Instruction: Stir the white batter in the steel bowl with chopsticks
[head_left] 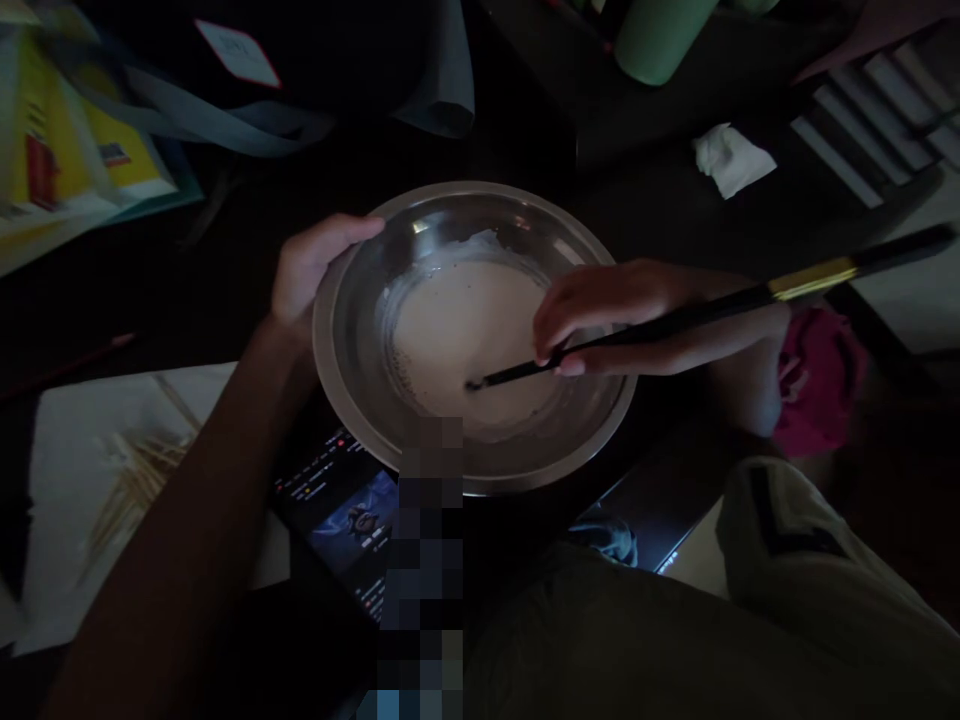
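Observation:
A wide steel bowl [352, 330] sits in the middle of the dim scene, with a pale, creamy liquid [465, 340] pooled in its bottom. My left hand [311, 265] curls over the bowl's left rim and grips it. My right hand [622, 320] pinches a long black chopstick [712, 305] with a gold band near its far end. The stick's tip dips into the liquid near the bowl's centre.
A lit phone screen [349, 510] lies under the bowl's near edge. A pile of thin wooden sticks [139, 480] rests on white paper at the left. A green cup [660, 35], a crumpled white tissue [731, 158] and yellow packaging [82, 150] lie farther back. Pink cloth [821, 380] is at the right.

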